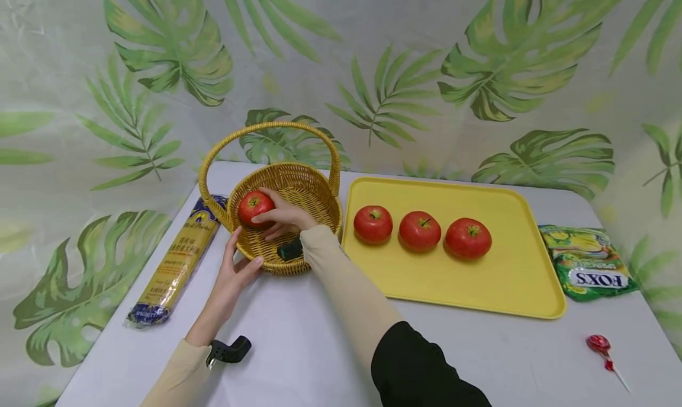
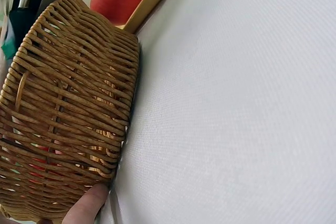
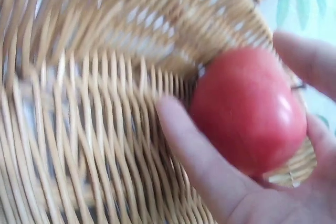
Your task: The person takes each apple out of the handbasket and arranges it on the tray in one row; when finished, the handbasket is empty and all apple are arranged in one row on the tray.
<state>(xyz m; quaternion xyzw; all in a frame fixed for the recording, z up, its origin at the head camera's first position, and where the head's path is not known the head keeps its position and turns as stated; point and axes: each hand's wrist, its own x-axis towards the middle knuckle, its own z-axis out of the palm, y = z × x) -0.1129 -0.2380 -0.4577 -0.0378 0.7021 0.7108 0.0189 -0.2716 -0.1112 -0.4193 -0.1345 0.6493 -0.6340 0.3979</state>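
In the head view a round wicker basket (image 1: 282, 269) with a tall arched handle stands at the left of the table. My right hand (image 1: 288, 215) reaches into it and holds a red apple (image 1: 254, 208) by the basket's left wall. The right wrist view shows thumb and fingers spread around this apple (image 3: 247, 109), with one fingertip standing a little off it. My left hand (image 1: 234, 276) touches the basket's outer left side with fairly straight fingers. Low on the woven wall, one of its fingers (image 2: 88, 203) shows in the left wrist view.
Right of the basket lies a yellow tray (image 1: 453, 288) bearing three red apples (image 1: 420, 231) in a row. A spaghetti packet (image 1: 178, 259) lies at the left edge. Farther right are a green Fox's bag (image 1: 588, 262) and a red lollipop (image 1: 599, 343).
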